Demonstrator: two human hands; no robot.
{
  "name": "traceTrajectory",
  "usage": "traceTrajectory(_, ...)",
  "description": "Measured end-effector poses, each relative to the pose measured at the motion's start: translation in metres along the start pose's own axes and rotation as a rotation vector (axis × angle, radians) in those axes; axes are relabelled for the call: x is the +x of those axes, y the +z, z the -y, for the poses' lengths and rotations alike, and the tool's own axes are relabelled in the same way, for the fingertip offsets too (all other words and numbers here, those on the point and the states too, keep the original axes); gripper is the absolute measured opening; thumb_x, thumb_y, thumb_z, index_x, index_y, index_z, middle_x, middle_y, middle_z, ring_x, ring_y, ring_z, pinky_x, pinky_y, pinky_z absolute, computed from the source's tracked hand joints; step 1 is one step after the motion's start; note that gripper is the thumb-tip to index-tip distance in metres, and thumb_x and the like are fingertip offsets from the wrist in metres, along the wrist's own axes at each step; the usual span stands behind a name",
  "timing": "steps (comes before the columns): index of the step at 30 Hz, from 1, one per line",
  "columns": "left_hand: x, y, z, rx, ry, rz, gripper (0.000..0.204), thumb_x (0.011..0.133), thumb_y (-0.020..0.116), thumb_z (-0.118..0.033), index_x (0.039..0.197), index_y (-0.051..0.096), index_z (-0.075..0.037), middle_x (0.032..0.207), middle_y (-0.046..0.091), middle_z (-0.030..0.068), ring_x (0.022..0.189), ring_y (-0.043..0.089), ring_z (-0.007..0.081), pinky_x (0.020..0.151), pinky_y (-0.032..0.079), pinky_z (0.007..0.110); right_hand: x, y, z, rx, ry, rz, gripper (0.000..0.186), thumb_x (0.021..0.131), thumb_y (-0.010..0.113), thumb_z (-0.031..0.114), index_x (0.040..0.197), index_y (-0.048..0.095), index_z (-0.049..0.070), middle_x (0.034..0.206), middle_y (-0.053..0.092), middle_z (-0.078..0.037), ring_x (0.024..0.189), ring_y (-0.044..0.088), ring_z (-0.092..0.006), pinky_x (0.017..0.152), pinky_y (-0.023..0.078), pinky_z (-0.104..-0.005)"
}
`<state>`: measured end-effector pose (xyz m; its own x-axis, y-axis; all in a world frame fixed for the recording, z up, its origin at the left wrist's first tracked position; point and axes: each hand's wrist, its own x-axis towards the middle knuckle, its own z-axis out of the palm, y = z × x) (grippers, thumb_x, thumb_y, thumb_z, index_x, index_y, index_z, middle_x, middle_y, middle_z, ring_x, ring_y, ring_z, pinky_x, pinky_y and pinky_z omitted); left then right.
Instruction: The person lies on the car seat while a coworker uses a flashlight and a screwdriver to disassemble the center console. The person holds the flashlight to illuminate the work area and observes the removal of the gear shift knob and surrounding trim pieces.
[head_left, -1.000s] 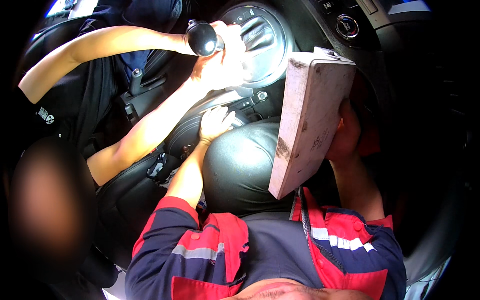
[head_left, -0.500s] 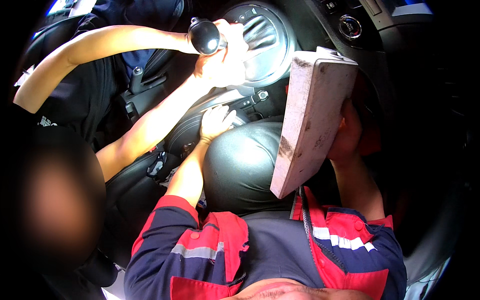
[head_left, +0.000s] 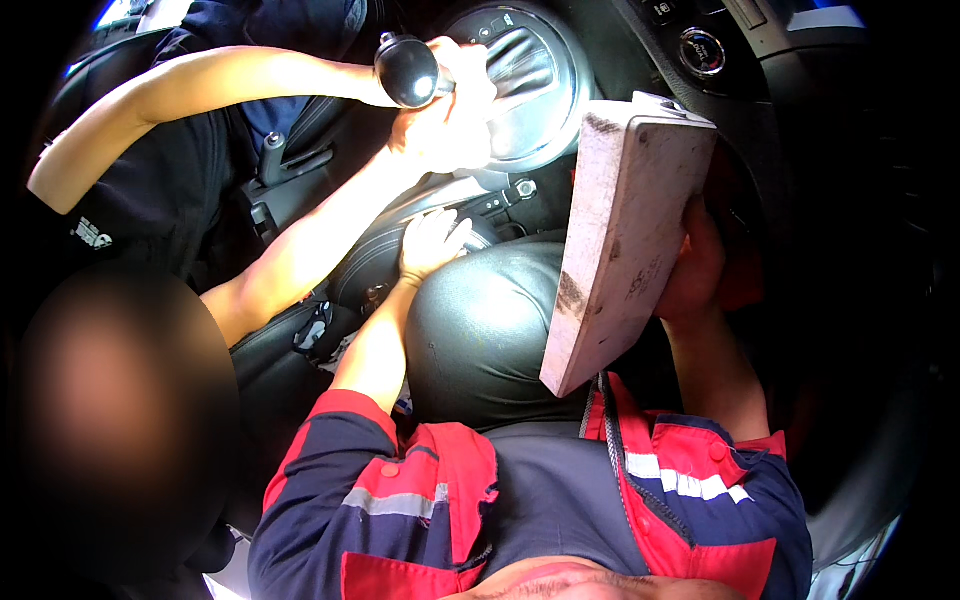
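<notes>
My right hand [head_left: 692, 265] grips a long, flat white plastic case [head_left: 640, 230] from its right side. The case stands tilted over my right leg, its surface smudged with dark marks. Most of the fingers behind it are in shadow. Left of my raised knee [head_left: 485, 330], my left hand [head_left: 432, 245] lies with its fingers stretched out on the edge of the black seat, holding nothing. Beyond it, another person's hands [head_left: 450, 115] are clasped around the gear lever, just under its black knob [head_left: 407, 72].
A round, glossy gear surround [head_left: 545, 130] sits ahead, with a seat-belt buckle [head_left: 525, 190] near it. The handbrake lever [head_left: 272, 155] is farther left. At the upper right the dashboard carries a round control knob [head_left: 700, 52]. The other person leans in from the left.
The other person's head and upper body have shifted slightly, while their hands stay on the gear lever. My hands and the white case look unmoved.
</notes>
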<state>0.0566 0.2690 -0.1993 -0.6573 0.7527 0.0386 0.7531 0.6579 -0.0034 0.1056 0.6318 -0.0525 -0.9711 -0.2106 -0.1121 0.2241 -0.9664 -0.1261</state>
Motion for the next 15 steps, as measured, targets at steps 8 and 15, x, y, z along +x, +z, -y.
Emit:
traceTrajectory(8, 0.0011, 0.0001, 0.0003, 0.026, 0.018, -0.027, 0.056, 0.064, 0.071, -0.033, 0.118, 0.063, -0.024, 0.118, 0.061, 0.0075, 0.113, 0.056, 0.0270, 0.098, 0.042, 0.048, -0.0028, -0.0039, -0.0037, 0.045, -0.012, 0.085, 0.060, 0.100, 0.037, 0.044, 0.143, 0.037, 0.003, 0.139, 0.050, -0.015, 0.124, 0.052, -0.0288, 0.103, 0.042, -0.0437)
traceTrajectory(15, 0.0039, -0.0011, 0.0039, -0.020, 0.045, -0.026, 0.054, 0.065, 0.071, -0.032, 0.117, 0.063, -0.022, 0.117, 0.061, 0.0078, 0.110, 0.058, 0.0281, 0.096, 0.044, 0.048, -0.0030, -0.0055, -0.0037, 0.073, -0.018, 0.147, 0.062, 0.101, 0.033, 0.046, 0.145, 0.034, 0.003, 0.140, 0.049, -0.016, 0.125, 0.052, -0.0305, 0.104, 0.041, -0.0454)
